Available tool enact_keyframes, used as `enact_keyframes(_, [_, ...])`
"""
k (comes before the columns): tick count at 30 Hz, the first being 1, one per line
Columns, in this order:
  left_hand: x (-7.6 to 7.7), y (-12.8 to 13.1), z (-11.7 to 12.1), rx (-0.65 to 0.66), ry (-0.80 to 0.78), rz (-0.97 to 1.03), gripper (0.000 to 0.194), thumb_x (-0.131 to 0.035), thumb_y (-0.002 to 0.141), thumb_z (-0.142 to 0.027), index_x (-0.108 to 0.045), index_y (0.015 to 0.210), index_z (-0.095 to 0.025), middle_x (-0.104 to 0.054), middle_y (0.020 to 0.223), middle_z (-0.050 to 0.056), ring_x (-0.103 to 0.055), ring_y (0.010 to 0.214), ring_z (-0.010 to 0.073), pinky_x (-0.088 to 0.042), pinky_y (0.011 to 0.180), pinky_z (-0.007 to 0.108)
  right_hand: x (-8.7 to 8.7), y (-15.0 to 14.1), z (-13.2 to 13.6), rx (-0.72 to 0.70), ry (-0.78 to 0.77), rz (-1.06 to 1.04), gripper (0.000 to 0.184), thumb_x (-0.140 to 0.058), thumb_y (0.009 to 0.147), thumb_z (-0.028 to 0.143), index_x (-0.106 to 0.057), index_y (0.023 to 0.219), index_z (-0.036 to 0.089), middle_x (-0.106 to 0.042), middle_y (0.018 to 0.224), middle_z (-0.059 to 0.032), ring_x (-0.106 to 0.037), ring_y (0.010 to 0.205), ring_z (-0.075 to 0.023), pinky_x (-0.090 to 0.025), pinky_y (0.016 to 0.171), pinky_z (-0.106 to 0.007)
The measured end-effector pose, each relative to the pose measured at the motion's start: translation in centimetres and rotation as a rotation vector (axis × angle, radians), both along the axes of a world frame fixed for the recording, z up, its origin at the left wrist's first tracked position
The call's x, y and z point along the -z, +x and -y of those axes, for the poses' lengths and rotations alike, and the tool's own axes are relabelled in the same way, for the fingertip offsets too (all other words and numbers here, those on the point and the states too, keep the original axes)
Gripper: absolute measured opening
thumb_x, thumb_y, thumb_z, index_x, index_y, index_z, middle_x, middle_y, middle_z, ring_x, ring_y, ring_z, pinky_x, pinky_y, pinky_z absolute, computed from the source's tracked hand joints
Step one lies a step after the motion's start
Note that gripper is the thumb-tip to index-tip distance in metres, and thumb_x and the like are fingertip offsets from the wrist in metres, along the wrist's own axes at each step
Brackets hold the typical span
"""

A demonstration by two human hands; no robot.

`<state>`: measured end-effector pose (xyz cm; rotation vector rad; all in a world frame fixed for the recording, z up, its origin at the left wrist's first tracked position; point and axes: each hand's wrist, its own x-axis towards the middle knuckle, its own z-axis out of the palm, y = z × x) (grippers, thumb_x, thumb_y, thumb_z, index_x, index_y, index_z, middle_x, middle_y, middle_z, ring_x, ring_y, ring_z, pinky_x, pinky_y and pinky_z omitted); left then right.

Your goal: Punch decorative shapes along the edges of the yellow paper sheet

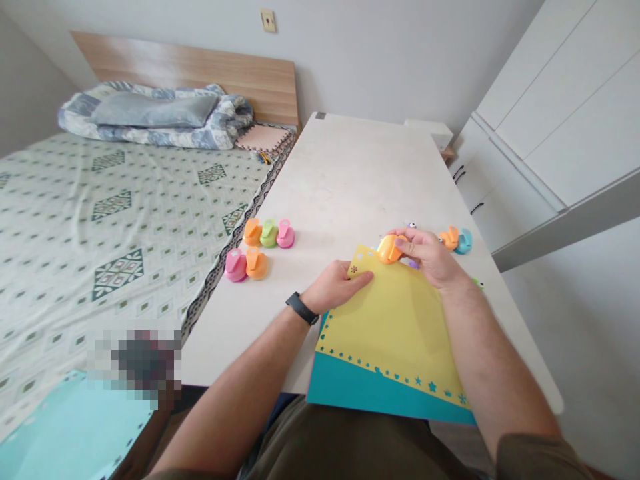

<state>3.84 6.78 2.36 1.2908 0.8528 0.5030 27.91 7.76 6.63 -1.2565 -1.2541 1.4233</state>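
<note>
An orange plastic craft punch (390, 249) grips the 12 o'clock edge of a yellow paper sheet (395, 327), angled over teal card (375, 390).

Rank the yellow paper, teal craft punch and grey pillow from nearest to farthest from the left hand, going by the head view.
1. Yellow paper: under the left hand.
2. Teal craft punch: right side of the table.
3. Grey pillow: far left, on the bed.

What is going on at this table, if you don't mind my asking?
A person is holding an orange craft punch on a corner of a yellow paper sheet with their right hand, while their left hand rests on the sheet. Punched shapes run along its lower edge, over a teal sheet. More craft punches stand on the white table to either side.
</note>
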Motion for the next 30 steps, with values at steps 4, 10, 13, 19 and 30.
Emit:
enact_keyframes(4, [0.2, -0.1, 0.0, 0.009, -0.029, 0.014, 0.048, -0.071, 0.089, -0.059, -0.076, 0.106, -0.014, -0.081, 0.109, 0.014, -0.079, 0.089, 0.0286, -0.063, 0.069, 0.032, 0.5, 0.5, -0.5, 0.099, 0.047, -0.064, 0.034, -0.082, 0.083, 0.050, -0.078, 0.102, 0.023, -0.077, 0.093, -0.0063, -0.069, 0.083, -0.0225, -0.052, 0.076, -0.034])
enact_keyframes(10, [0.3, -0.1, 0.0, 0.018, -0.047, 0.002, 0.050, -0.071, 0.090, -0.060, -0.076, 0.110, -0.014, -0.080, 0.112, 0.014, -0.080, 0.090, 0.0286, -0.064, 0.071, 0.032, 1.1, 0.7, -1.0, 0.173, 0.060, -0.137, 0.037, -0.083, 0.081, 0.052, -0.080, 0.102, 0.022, -0.078, 0.091, -0.0052, -0.068, 0.078, -0.0192, -0.051, 0.068, -0.029])
enact_keyframes(13, [0.3, -0.1, -0.1, 0.017, -0.045, -0.001, 0.051, -0.071, 0.089, -0.060, -0.076, 0.111, -0.014, -0.080, 0.111, 0.014, -0.080, 0.091, 0.0289, -0.064, 0.071, 0.033, 1.1, 0.7, -1.0, 0.182, 0.065, -0.150, 0.036, -0.083, 0.081, 0.051, -0.080, 0.103, 0.022, -0.078, 0.090, -0.0049, -0.068, 0.077, -0.0180, -0.051, 0.066, -0.028])
enact_keyframes(19, [0.2, -0.2, -0.1, 0.024, -0.050, 0.019, 0.050, -0.071, 0.090, -0.059, -0.075, 0.112, -0.015, -0.080, 0.114, 0.014, -0.079, 0.093, 0.0286, -0.063, 0.074, 0.033, 1.0, 0.5, -0.9, 0.202, 0.061, -0.162, 0.037, -0.085, 0.080, 0.051, -0.080, 0.102, 0.022, -0.078, 0.089, -0.0051, -0.068, 0.076, -0.0181, -0.051, 0.065, -0.028])
enact_keyframes(30, [-0.5, -0.4, -0.1, 0.095, 0.125, -0.068, 0.047, -0.067, 0.092, -0.057, -0.077, 0.105, -0.013, -0.080, 0.096, 0.009, -0.075, 0.079, 0.0216, -0.056, 0.063, 0.026, 1.3, 0.3, -1.1, 0.197, 0.082, -0.150, 0.033, -0.078, 0.086, 0.050, -0.079, 0.103, 0.022, -0.078, 0.094, -0.0059, -0.068, 0.079, -0.0183, -0.053, 0.068, -0.030])
